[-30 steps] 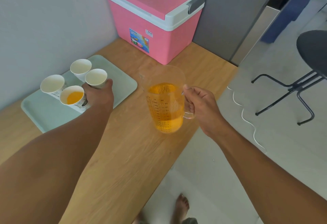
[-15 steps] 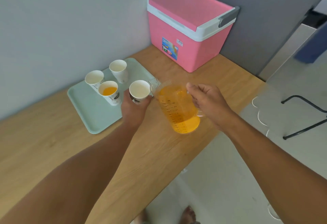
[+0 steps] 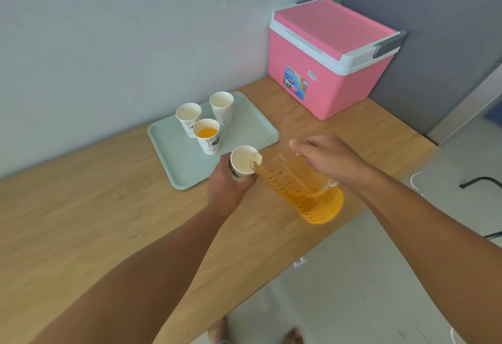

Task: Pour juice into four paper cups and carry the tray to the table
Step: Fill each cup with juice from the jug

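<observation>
A pale green tray (image 3: 173,158) lies on the wooden counter. On it stand three paper cups: one with orange juice (image 3: 207,137) and two empty ones (image 3: 188,118) (image 3: 222,107). My left hand (image 3: 226,188) grips a fourth, empty paper cup (image 3: 242,163) lifted just off the tray's near right corner. My right hand (image 3: 326,160) holds the handle of a clear measuring jug of juice (image 3: 301,194), tilted left with its spout touching the held cup's rim.
A pink cooler box (image 3: 331,58) stands on the wooden counter (image 3: 81,221) at the back right corner against grey walls. The counter's front edge runs diagonally; below it is floor, with a black stool base (image 3: 480,183) at the right.
My left hand lifted an empty cup off the tray and brought it toward me. My right hand tipped the jug left until its spout met the cup's rim.
</observation>
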Demonstrator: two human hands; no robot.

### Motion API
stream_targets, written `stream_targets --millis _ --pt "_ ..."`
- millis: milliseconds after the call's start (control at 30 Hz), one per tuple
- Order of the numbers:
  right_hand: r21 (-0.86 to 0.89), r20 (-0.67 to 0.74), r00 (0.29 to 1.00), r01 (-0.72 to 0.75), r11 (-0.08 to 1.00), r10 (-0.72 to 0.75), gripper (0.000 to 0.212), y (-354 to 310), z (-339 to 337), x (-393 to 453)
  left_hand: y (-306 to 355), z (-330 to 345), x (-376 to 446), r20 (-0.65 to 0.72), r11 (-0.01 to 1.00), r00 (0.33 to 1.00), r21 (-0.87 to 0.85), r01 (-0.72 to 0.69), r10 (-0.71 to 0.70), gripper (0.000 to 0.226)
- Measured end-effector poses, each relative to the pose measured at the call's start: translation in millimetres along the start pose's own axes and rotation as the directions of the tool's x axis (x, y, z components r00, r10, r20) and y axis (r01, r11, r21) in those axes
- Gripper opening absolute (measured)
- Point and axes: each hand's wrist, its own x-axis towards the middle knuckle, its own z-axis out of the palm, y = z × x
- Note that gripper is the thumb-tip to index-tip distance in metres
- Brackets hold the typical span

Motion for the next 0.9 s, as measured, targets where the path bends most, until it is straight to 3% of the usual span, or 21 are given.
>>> stream_targets --millis 633,900 --pt "-0.048 -0.09 0.975 -0.208 0.977 0.203 0.05 31 -57 -50 20 63 -14 0.195 0.989 0.97 -0.026 -0.143 0.145 0.071" --pt "-0.011 -0.158 0.95 -0.276 0.961 0.271 0.05 61 -91 -78 49 100 -23 0.293 0.98 0.935 -0.063 -0.188 0.198 0.06"
